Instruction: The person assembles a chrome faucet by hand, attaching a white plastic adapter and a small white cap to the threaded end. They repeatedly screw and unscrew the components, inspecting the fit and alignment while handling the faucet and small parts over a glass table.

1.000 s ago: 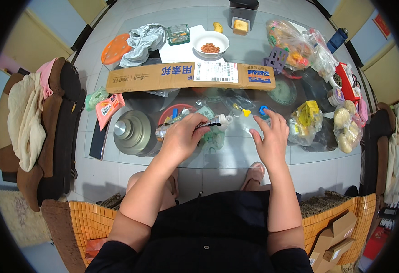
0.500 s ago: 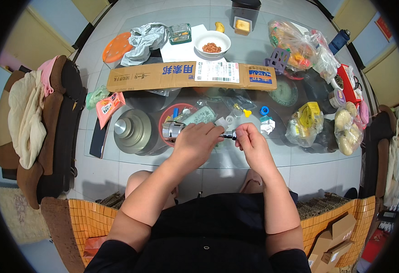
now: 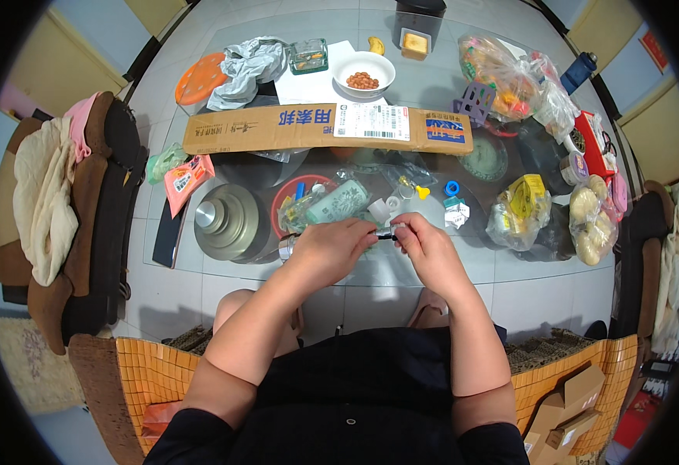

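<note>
My left hand (image 3: 325,249) is wrapped over a shiny chrome fitting (image 3: 286,247) with a wide round end and a narrow stem. Most of its middle is hidden under the palm. At the stem's other end, the fingertips of my right hand (image 3: 426,246) are pinched, with a black and silver part (image 3: 386,232) between the two hands. Just beyond my left hand lie a pale green patterned pouch (image 3: 339,201) and a red basin (image 3: 283,200). White rings, a yellow piece (image 3: 423,192) and a blue ring (image 3: 452,188) are scattered past my right hand.
A long cardboard box (image 3: 262,130) lies across the glass table. Behind it stands a white bowl (image 3: 351,66) of reddish nuts. A large metal flask (image 3: 229,225) lies at left. Bagged food (image 3: 592,217) and a bagged yellow package (image 3: 527,203) are at right.
The chrome fitting's wide end has dropped toward me and now shows less beside my left hand. Both hands have shifted slightly and keep hold of the fitting.
</note>
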Demonstrator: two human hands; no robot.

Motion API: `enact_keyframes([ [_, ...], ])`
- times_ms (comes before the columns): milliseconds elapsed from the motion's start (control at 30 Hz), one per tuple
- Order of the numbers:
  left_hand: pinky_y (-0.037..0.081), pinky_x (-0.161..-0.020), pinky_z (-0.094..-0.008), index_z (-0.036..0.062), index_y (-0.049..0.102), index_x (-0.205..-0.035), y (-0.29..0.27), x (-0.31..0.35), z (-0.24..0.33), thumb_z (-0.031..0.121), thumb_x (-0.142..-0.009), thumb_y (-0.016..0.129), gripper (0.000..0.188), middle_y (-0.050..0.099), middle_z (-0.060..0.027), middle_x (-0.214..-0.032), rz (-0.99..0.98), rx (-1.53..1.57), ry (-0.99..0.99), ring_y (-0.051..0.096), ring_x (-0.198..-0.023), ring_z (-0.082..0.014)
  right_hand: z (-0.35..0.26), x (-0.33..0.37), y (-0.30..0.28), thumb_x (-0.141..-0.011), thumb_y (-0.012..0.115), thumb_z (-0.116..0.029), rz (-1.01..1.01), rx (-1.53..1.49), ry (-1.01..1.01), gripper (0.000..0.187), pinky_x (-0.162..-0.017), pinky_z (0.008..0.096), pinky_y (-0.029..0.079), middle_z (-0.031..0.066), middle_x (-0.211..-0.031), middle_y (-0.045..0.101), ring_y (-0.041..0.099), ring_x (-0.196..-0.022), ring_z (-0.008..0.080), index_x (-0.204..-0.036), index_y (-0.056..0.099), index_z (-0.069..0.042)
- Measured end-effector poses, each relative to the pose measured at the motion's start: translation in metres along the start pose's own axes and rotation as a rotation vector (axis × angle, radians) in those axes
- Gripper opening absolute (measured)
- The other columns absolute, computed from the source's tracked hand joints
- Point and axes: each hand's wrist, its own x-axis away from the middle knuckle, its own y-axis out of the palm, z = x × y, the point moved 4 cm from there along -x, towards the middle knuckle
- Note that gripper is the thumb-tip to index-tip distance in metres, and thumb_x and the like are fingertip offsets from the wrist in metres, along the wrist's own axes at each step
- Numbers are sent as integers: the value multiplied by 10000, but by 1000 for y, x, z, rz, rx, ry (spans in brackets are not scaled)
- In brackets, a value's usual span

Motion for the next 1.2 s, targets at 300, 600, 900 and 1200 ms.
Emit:
enact_keyframes([
  [300,480,-719,-407,71,611,-1048,-4,1,-2,286,-919,508,271,648,-129,-930,-36,85,-48,609,-844,-337,14,-4,-4,-907,554,-142,1,-198,75,192,-670,271,462,59,-798,630,580,-725,124,-1064,565,-32],
  [600,473,-718,-411,84,608,-1042,-2,0,-4,298,-918,503,269,642,-122,-936,-86,99,-46,603,-851,-338,10,-2,1,-917,541,-140,18,-193,33,169,-695,270,464,49,-800,599,567,-708,134,-1038,556,-24],
  [900,466,-728,-451,95,594,-1032,1,-1,-8,319,-939,445,284,641,-120,-946,-92,79,-50,600,-860,-344,16,-6,7,-891,566,-115,-12,-476,43,293,-755,281,459,95,-1014,586,575,-864,167,-1167,511,-31],
  [1200,472,-733,-419,74,607,-1051,-1,-3,-11,306,-921,497,288,644,-144,-934,-130,119,-128,597,-868,-356,11,-7,4,-872,552,27,18,-551,-121,287,-776,215,455,58,-1046,623,596,-848,109,-1155,554,-25],
])
